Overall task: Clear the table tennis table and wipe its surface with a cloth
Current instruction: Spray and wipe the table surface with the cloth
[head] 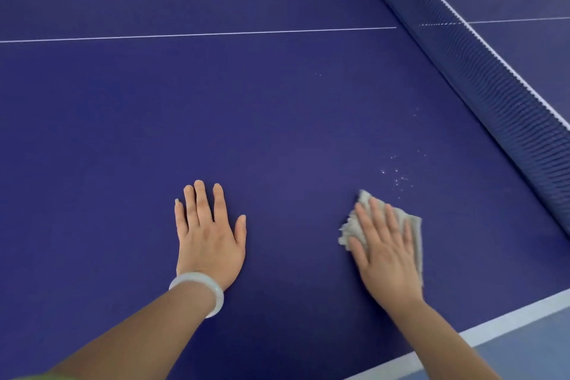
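Note:
The blue table tennis table (216, 108) fills the view. My right hand (385, 250) lies flat, fingers straight, on a crumpled grey-white cloth (415, 225) and presses it onto the surface near the table's side edge. My left hand (209, 234) rests flat on the bare table to the left, fingers spread, with a pale bangle on the wrist. Small white specks (398, 177) dot the surface just beyond the cloth, toward the net.
The dark net (481, 71) with its white top band runs diagonally along the right. A thin white centre line (197, 35) crosses the table farther away. The white edge stripe (505, 321) and blue-grey floor (530, 355) show at lower right.

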Available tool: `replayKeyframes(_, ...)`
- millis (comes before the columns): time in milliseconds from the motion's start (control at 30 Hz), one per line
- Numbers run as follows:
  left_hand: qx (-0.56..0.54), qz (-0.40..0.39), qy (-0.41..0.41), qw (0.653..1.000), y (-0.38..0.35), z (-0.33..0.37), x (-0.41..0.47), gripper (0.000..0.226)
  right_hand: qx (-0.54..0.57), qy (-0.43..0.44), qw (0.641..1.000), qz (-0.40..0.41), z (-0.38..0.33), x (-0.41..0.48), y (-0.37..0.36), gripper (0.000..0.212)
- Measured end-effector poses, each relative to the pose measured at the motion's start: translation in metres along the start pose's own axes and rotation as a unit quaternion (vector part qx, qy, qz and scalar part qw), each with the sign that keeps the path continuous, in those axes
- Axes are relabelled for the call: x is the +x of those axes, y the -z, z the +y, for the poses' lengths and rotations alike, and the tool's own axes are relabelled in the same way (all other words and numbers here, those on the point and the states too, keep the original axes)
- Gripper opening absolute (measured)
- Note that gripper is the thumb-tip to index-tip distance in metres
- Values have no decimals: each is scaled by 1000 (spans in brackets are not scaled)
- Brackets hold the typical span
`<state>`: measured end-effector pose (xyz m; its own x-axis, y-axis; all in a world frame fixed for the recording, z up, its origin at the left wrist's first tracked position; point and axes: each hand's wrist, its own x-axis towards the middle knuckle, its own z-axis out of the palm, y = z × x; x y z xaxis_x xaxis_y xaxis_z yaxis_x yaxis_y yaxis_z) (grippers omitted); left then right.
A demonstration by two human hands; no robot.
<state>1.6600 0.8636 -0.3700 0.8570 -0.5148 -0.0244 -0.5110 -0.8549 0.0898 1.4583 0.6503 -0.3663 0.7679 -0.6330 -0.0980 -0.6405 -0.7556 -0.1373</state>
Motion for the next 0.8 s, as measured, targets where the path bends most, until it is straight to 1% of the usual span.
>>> replayKeyframes(67, -7, 2, -4, 1000, -1, -1, -1, 73, -1, -24, 1000, -5, 14, -4, 4, 64)
replayKeyframes(200, -12, 11, -19, 1000, -3, -3, 0, 73, -10, -28, 1000, -6, 10, -4, 6, 63)
replayKeyframes(300, -35, 17, -17, 999, 4, 7, 2, 64, -14, -30, 999, -4, 10, -4, 7, 63)
replayKeyframes(333, -44, 20, -38, 998, 6, 18, 3, 61, -16, -30, 999, -4, 11, -4, 8, 62)
replayKeyframes(400, -57, 23, -128, 990, 8, 49, 1, 56, -16, -28, 999, -6, 11, -4, 8, 62)
replayKeyframes(467, -74, 10, -201, 977, 6, 85, -3, 59, -14, -26, 1000, -1, 11, -5, 7, 61)
replayKeyframes(500, -80, -4, -216, 973, 4, 101, -5, 62, -15, -25, 1000, 2, 11, -4, 8, 61)
replayKeyframes(567, -68, -32, -219, 973, -1, 119, -9, 65, -19, -26, 999, 0, 11, -4, 8, 62)
replayKeyframes(700, -26, -32, -212, 976, -8, 122, -13, 66, -21, -32, 999, -1, 12, -3, 7, 62)
replayKeyframes(800, -20, -38, -212, 976, -7, 122, -13, 66, 8, -62, 998, -1, 5, -8, 5, 64)
